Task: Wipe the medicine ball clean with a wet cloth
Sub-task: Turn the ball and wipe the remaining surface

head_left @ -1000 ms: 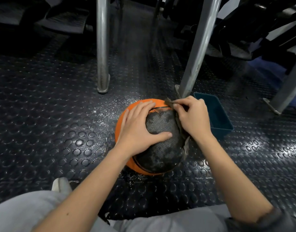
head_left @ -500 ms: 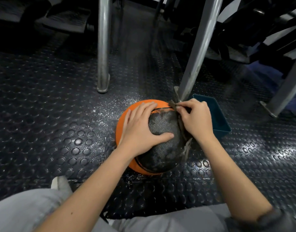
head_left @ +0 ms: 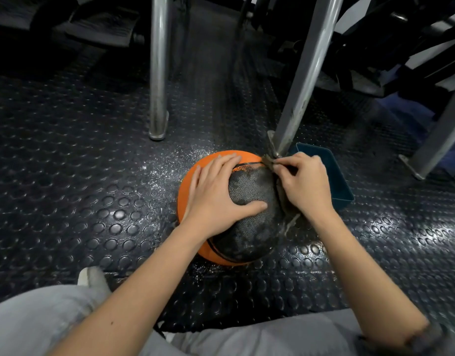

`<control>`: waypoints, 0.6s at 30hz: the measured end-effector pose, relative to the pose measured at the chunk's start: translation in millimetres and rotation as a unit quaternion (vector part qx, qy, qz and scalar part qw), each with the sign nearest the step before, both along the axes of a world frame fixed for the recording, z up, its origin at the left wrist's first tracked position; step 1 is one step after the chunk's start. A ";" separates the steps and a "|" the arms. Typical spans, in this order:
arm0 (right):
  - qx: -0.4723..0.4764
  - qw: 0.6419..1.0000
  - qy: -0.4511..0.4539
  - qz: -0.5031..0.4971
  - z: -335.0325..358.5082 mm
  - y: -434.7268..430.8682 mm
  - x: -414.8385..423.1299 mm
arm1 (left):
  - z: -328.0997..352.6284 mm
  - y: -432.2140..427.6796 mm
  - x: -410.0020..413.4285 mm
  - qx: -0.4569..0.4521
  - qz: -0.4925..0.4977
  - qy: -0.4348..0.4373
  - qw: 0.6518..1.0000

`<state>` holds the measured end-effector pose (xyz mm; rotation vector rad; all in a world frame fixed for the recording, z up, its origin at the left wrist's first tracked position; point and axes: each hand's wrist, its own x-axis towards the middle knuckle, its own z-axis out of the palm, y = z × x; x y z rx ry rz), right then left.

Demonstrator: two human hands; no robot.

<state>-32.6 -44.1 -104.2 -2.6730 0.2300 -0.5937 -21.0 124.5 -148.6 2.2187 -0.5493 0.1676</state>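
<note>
An orange and black medicine ball (head_left: 249, 227) sits on the studded rubber floor, its black textured panel smeared with pale dust. My left hand (head_left: 216, 194) lies spread over the ball's top left, fingers straight, thumb pressing the black panel. My right hand (head_left: 303, 183) grips a crumpled grey-brown cloth (head_left: 279, 186) against the ball's right side; most of the cloth is hidden under the hand, with a frayed end hanging below.
A dark teal tub (head_left: 334, 176) stands just right of the ball behind my right hand. A slanted metal leg (head_left: 298, 88) meets the floor right behind the ball, another post (head_left: 158, 73) stands further left. White dust lies on the floor (head_left: 93, 176) around the ball.
My right hand with the cloth has slid slightly up along the ball's right edge. The left hand has stayed in place on the ball.
</note>
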 end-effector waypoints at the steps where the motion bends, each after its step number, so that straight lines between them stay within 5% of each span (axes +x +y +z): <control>1: 0.033 0.999 0.012 -0.019 -0.7 -3.8 5.8 | -0.3 0.1 -0.2 0.000 0.000 -0.003 1.000; 4: 0.085 0.996 0.012 -0.033 -4.0 -0.7 1.6 | -1.7 2.3 -0.8 -0.013 0.011 -0.006 1.000; 9: -0.028 0.996 -0.064 0.055 -3.1 32.1 -30.0 | -3.4 3.3 -0.3 -0.017 0.018 -0.010 1.000; 13: -0.055 0.996 -0.041 0.056 -0.2 16.1 -17.1 | -1.7 1.2 -1.7 -0.008 0.006 -0.008 1.000; 18: 0.042 0.999 0.022 -0.018 1.3 -2.2 6.9 | -2.3 -1.7 -3.8 0.007 0.007 -0.011 1.000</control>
